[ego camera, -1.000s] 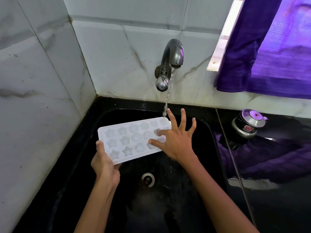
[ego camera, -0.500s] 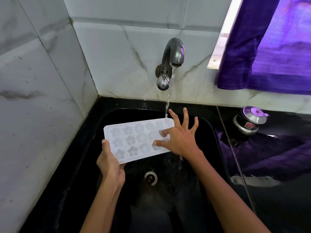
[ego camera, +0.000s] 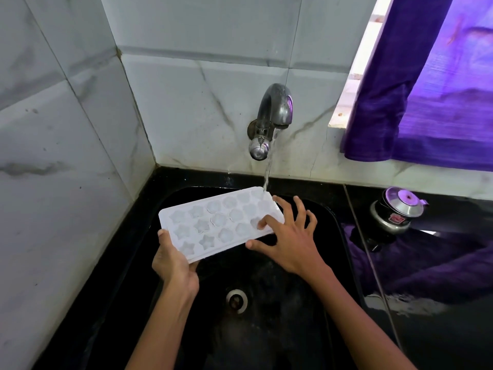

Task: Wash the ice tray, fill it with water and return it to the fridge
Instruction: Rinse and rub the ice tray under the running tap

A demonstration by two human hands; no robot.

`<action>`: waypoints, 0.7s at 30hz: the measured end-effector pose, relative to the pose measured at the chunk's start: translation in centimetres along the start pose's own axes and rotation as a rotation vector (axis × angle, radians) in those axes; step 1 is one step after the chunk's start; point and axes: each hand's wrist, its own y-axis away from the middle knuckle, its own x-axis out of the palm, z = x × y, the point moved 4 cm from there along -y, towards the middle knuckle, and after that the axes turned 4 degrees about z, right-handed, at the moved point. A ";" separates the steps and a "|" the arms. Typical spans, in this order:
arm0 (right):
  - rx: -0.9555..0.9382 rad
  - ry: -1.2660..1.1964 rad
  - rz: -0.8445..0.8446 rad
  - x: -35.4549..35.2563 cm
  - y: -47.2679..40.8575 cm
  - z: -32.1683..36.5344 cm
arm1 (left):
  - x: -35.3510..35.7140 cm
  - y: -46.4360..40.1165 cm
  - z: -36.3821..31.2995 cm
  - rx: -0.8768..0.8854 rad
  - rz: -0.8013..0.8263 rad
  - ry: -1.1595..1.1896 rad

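Observation:
A white ice tray [ego camera: 213,222] with star and flower shaped cells is held over the black sink [ego camera: 266,329], tilted slightly up toward the wall. My left hand [ego camera: 174,265] grips its near left corner, thumb on top. My right hand [ego camera: 288,236] has its fingers spread, with the index finger pressed into a cell at the tray's right end and the thumb under the near edge. Water runs from the metal tap [ego camera: 272,116] onto the tray's far right corner.
The sink drain [ego camera: 237,301] lies below the tray. Marble tile walls close in the left and back. A black counter on the right carries a small steel-lidded pot [ego camera: 396,209]. A purple curtain [ego camera: 426,84] hangs at the upper right.
The tray and both hands have shifted a little right and toward the tap. The water stream now lands on the tray's far right corner, and my right fingers have slid across its end cells.

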 end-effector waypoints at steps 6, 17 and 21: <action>-0.050 0.053 0.003 0.5 -0.5 -0.1 | 0.5 -0.4 -0.1 0.006 0.024 -0.032; -0.095 0.178 -0.067 -0.3 -0.5 0.1 | 0.3 -0.4 -0.1 -0.001 0.046 -0.070; -0.070 0.323 -0.145 -0.4 -0.5 0.3 | 0.3 -0.1 0.2 -0.026 0.049 -0.060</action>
